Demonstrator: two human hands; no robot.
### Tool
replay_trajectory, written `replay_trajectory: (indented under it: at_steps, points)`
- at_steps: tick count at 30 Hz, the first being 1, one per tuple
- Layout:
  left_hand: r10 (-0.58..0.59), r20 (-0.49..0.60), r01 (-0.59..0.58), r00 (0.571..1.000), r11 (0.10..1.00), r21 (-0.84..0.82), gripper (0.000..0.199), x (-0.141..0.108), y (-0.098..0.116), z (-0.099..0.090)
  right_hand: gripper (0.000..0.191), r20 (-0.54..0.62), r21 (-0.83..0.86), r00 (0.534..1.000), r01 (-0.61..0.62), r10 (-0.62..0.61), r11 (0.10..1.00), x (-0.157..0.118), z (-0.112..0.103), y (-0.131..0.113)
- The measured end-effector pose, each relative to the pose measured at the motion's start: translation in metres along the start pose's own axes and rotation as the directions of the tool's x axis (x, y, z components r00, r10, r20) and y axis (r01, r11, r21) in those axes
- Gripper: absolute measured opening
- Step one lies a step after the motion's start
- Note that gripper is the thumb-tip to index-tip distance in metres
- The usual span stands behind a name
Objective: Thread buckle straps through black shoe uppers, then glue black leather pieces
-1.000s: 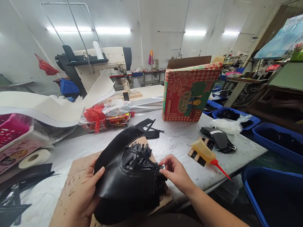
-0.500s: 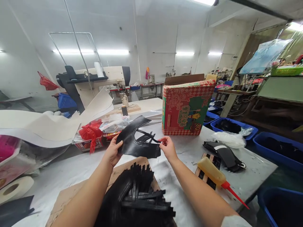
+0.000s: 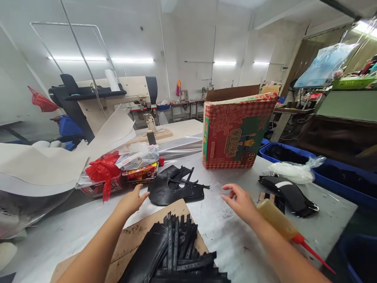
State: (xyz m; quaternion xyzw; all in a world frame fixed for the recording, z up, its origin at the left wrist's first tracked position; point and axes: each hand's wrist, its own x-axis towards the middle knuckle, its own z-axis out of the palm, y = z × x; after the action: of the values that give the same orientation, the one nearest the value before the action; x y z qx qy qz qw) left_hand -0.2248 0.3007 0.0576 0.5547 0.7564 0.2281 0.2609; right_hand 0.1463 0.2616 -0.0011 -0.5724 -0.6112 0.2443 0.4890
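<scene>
Curved black leather pieces (image 3: pixel 159 193) with stitched edges and thin straps lie stacked on the table beyond the cardboard. Just left of them is my left hand (image 3: pixel 133 201), thumb and index finger apart, holding nothing. To their right hovers my right hand (image 3: pixel 239 201), fingers loosely bent and apart, also without anything in it; a gap separates it from the strap ends. Between my forearms, a thick pile of similar black leather pieces (image 3: pixel 147 251) with notched strap ends rests on a brown cardboard sheet (image 3: pixel 132 232).
A red-and-green carton (image 3: pixel 226 137) stands behind. At right are a glue bottle (image 3: pixel 278 218) with a red nozzle, black strapped parts (image 3: pixel 290 194) and a white plastic bag (image 3: pixel 294 173). A red bag (image 3: pixel 104 171) sits left, before a sewing machine (image 3: pixel 132 90).
Both hands have let go of the black leather piece, which now lies on the table with the others. My hands have moved apart, and the view has shifted slightly.
</scene>
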Motion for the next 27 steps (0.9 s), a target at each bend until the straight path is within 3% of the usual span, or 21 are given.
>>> replay_trajectory:
  at_steps: [2,5,6,8,10,12,15,18,21,24,27]
  points:
    - [0.056,0.004,-0.056,0.998,0.99,0.128,0.055,-0.023,0.001,-0.015,0.024,0.001,-0.388,0.999,0.045,-0.048,0.921,-0.014,-0.043,0.003]
    - [0.136,0.065,-0.151,0.989,0.916,0.372,0.05,-0.07,0.007,-0.025,0.042,-0.036,-0.77,0.98,-0.151,0.194,0.62,-0.026,-0.097,0.012]
    - [0.144,0.091,-0.168,0.985,0.902,0.397,0.05,-0.087,0.01,-0.025,0.046,-0.027,-0.81,0.95,-0.203,0.311,0.549,-0.028,-0.109,0.015]
    - [0.154,0.136,-0.195,0.979,0.905,0.378,0.049,-0.119,0.015,-0.021,0.046,0.044,-0.829,0.868,-0.244,0.495,0.502,-0.029,-0.123,0.018]
    - [0.185,0.184,-0.238,0.965,0.912,0.335,0.047,-0.143,0.02,-0.013,0.043,0.125,-0.814,0.814,-0.243,0.567,0.528,-0.03,-0.126,0.017]
    - [0.221,0.216,-0.281,0.951,0.909,0.307,0.042,-0.153,0.025,-0.005,0.04,0.149,-0.809,0.809,-0.231,0.569,0.54,-0.03,-0.124,0.013]
    - [0.268,0.183,-0.317,0.946,0.881,0.35,0.036,-0.136,0.033,0.005,0.044,0.106,-0.84,0.835,-0.215,0.54,0.497,-0.032,-0.12,0.005]
    - [0.301,0.118,-0.322,0.946,0.85,0.416,0.032,-0.09,0.044,0.015,0.046,0.037,-0.865,0.902,-0.186,0.429,0.467,-0.032,-0.11,-0.004]
    - [0.248,0.042,-0.241,0.968,0.868,0.434,0.034,-0.037,0.052,0.027,0.036,0.112,-0.823,0.966,-0.042,0.233,0.567,-0.021,-0.082,-0.02]
    - [0.151,-0.048,-0.116,0.987,0.895,0.431,0.034,0.006,0.052,0.037,0.027,0.345,-0.633,0.938,0.225,0.01,0.741,0.005,-0.036,-0.04]
    - [0.066,-0.123,-0.013,0.99,0.922,0.387,0.031,0.034,0.044,0.039,0.021,0.466,-0.461,0.88,0.331,-0.093,0.823,0.048,0.018,-0.052]
